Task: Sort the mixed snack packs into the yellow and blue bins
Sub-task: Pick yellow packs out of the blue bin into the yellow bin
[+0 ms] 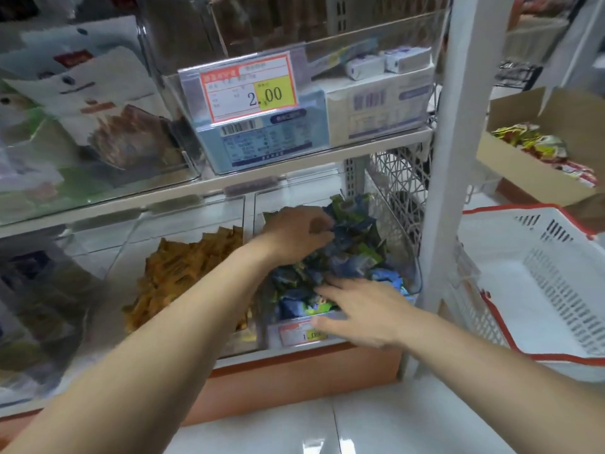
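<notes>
sorting looks well advanced: the yellow bin (131,244) shows yellow packs (183,273), the blue bin (413,257) a heap of blue and green packs (350,253). the left hand (298,234) curls into that heap, its hold impossible to tell; the right hand (360,309) lies flat, fingers spread, on the front packs. a cardboard box (523,178) of mixed packs sits at right, by the look of it unsorted.

yellow packs (183,273): orange-yellow, jumbled heap in the left clear bin (183,221), lower shelf.
blue packs (353,253): blue and green, crumpled heap filling the right clear bin (294,198), at the shelf's right end.
</notes>
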A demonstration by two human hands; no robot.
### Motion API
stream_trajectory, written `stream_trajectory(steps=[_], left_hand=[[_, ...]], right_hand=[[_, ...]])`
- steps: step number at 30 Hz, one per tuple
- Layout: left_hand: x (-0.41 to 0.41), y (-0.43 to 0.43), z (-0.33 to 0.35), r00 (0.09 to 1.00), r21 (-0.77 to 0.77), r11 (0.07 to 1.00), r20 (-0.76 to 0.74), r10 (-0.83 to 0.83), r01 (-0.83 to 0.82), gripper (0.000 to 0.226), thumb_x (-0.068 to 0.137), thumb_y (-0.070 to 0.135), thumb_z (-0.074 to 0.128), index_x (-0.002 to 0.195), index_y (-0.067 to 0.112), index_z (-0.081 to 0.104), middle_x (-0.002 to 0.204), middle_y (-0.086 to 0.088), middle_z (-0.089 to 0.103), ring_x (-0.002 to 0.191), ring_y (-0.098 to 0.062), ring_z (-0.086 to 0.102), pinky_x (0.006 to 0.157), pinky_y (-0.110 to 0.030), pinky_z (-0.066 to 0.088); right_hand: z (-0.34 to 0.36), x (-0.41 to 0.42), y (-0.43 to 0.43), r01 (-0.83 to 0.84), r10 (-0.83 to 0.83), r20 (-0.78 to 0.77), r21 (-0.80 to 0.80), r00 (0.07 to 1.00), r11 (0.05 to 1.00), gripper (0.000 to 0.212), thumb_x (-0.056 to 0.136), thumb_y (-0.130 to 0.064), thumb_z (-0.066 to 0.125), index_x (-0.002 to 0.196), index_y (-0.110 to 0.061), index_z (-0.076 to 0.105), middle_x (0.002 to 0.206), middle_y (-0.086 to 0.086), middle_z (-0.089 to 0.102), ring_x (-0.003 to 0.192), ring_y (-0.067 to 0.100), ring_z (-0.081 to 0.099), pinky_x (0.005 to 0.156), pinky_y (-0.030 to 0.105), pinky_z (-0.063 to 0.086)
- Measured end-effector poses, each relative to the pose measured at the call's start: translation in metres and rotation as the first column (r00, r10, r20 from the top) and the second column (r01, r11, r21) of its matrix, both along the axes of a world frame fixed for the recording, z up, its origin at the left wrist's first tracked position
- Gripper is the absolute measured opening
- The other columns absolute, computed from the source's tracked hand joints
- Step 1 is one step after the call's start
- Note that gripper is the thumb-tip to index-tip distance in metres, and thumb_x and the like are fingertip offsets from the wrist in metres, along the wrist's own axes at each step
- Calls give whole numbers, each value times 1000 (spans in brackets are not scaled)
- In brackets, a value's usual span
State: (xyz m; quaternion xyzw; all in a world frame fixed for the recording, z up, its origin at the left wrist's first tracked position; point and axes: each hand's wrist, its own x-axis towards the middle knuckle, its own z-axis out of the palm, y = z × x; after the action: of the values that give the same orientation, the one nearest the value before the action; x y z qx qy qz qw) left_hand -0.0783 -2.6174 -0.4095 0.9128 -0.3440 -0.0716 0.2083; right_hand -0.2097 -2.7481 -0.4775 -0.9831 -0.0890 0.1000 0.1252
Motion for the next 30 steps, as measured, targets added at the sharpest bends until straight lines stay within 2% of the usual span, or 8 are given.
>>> stream_trajectory(steps=[4,9,12,15,18,21,24,30], left_hand=[[6,-60,-31,980,79,983,-120,-158,168,38,94,37,64,128,21,64,130,0,64,119,-19,57,100,-30,43],[20,-64,-51,953,237,930,-179,-243,281,40,92,36,65,132,29,62,139,7,58,124,-12,53,98,-21,38],[26,-34,-46,948,233,920,-111,-297,315,33,91,37,66,123,35,65,124,13,64,109,-5,58,83,-14,39],[28,-6,-38,955,355,887,-92,-281,295,33,94,37,60,127,39,62,130,12,62,113,-10,58,95,-31,47],[28,0,-32,965,458,850,-142,-219,261,38,93,45,58,130,37,61,135,13,58,117,-10,56,98,-32,46],[28,-19,-32,979,398,895,-94,-179,201,36,96,45,53,86,16,72,84,2,69,73,-12,62,69,-33,49],[22,-46,-41,979,303,939,69,-194,164,51,98,38,54,56,9,52,50,0,44,43,-11,39,49,-31,29],[26,-72,-60,994,229,968,-19,-104,106,36,96,46,58,116,18,68,114,-2,67,108,-23,58,92,-39,47]], right_hand=[[5,-3,-8,-65,64,-7,-4,998,998,88,80,-86,21,151,-37,35,160,-8,33,144,21,35,110,42,36],[7,-8,-29,66,-97,248,127,964,990,50,94,-58,40,133,-32,58,128,-8,63,120,18,52,94,36,47],[2,-8,-35,139,-162,245,107,956,984,63,93,-61,29,145,-28,43,144,-2,49,128,23,43,103,38,42],[-8,-8,-27,54,-53,116,-4,992,999,79,86,-74,6,156,-38,14,159,-5,33,144,22,31,114,43,32],[-8,-4,-26,67,-68,58,7,996,998,80,86,-79,6,154,-41,20,158,-7,37,147,21,28,116,45,28],[-6,-5,-18,50,-49,33,-16,998,999,88,79,-83,0,153,-42,25,157,-4,37,145,25,29,116,47,25],[-6,-5,-13,41,-41,14,-36,999,998,94,74,-84,-2,153,-41,25,157,-1,36,144,27,28,118,49,21],[-7,-4,-16,35,-35,-16,-34,999,999,79,87,-81,14,154,-40,22,160,1,32,147,29,24,120,51,16]])
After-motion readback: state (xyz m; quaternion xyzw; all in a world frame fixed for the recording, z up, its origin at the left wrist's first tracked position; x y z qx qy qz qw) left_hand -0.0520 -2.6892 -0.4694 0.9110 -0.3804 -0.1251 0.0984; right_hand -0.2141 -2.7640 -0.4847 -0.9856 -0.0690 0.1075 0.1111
